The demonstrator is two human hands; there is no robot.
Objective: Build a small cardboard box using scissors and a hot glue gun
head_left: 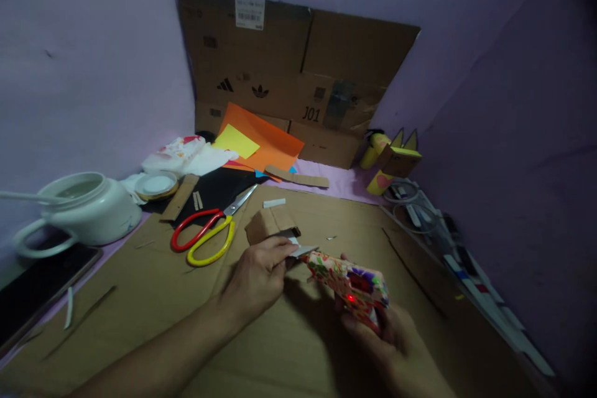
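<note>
My left hand (pixel 261 273) pinches a small grey-white strip of card (pixel 305 251) between thumb and fingers. In my right hand (pixel 387 336) is a flower-patterned hot glue gun (pixel 347 277), its small red light lit. The gun's nozzle touches or nearly touches the strip; I cannot tell which. Just behind my left hand sits a small folded cardboard box (pixel 273 222), with a white strip (pixel 273 203) at its far edge. Red-and-yellow-handled scissors (pixel 209 236) lie to the left of the box, blades pointing away from me.
A cardboard sheet (pixel 261 348) covers the work surface. At left stand a white pot (pixel 109 205) and a dark phone (pixel 51 280). Orange paper (pixel 265 137) and a cardboard strip (pixel 298 178) lie at the back. Cardboard figures (pixel 396 161) and a coiled cable (pixel 415 208) are at right.
</note>
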